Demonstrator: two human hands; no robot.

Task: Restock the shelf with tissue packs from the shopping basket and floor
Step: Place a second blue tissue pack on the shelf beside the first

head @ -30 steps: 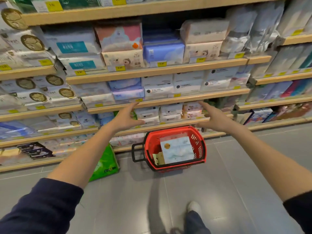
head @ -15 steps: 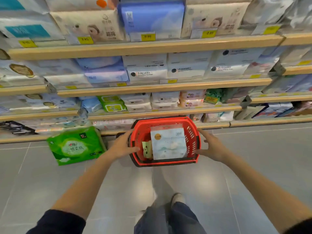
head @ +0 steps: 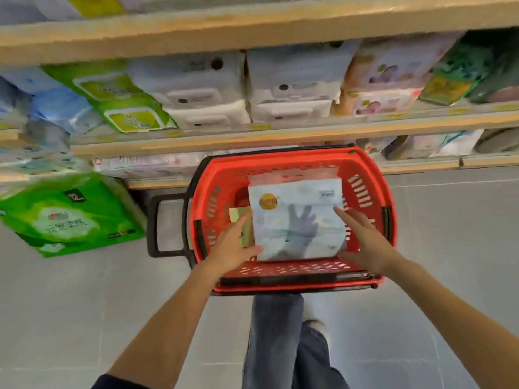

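A red shopping basket (head: 373, 197) stands on the floor against the low shelves. Inside it lies a white tissue pack (head: 297, 217) with a gold round logo, and a smaller pale green pack (head: 238, 217) sits at its left. My left hand (head: 236, 245) reaches into the basket at the white pack's left edge, fingers spread and touching it. My right hand (head: 365, 240) rests against the pack's right edge, fingers apart. Neither hand has closed around the pack. A large green tissue pack (head: 67, 217) lies tilted on the floor to the left.
Wooden shelves (head: 252, 136) full of white, green and pastel tissue packs run across the top. The basket's black handle (head: 165, 226) sticks out to the left. Grey tiled floor (head: 84, 318) lies below, with my jeans leg and shoe (head: 280, 332) under the basket.
Both hands dropped from the shelf to the basket's sides, then went inside it onto the white pack. The view moved down and closer to the basket.
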